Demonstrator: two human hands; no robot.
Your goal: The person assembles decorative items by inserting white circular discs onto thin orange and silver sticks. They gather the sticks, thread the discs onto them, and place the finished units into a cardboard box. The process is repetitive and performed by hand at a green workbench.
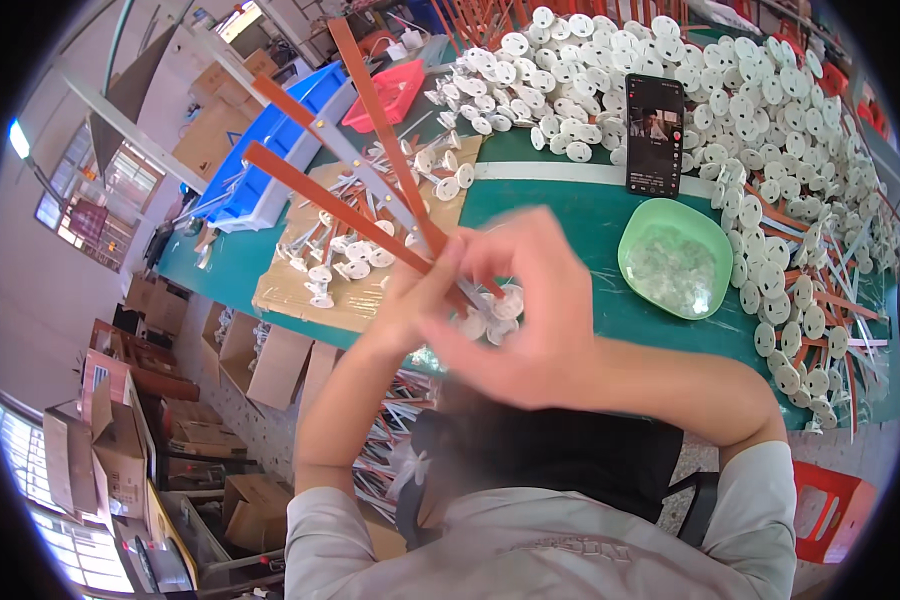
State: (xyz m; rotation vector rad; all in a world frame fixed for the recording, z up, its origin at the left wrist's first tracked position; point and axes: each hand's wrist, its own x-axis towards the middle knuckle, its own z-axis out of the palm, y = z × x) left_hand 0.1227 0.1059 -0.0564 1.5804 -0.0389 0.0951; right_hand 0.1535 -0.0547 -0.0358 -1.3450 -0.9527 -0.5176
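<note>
My left hand is closed around a few long flat strips, reddish-brown and greyish-white, which fan out up and to the left. White round discs sit at their lower ends, between my two hands. My right hand curves around these discs from the right, its fingers bent and smeared by motion. Whether it grips a disc cannot be made out. A light-green bowl holding small clear pieces stands to the right of my hands.
White-disc pieces are heaped across the table's far and right sides. A phone stands before the heap. More pieces lie on a cardboard sheet at left, near a blue bin and a red tray.
</note>
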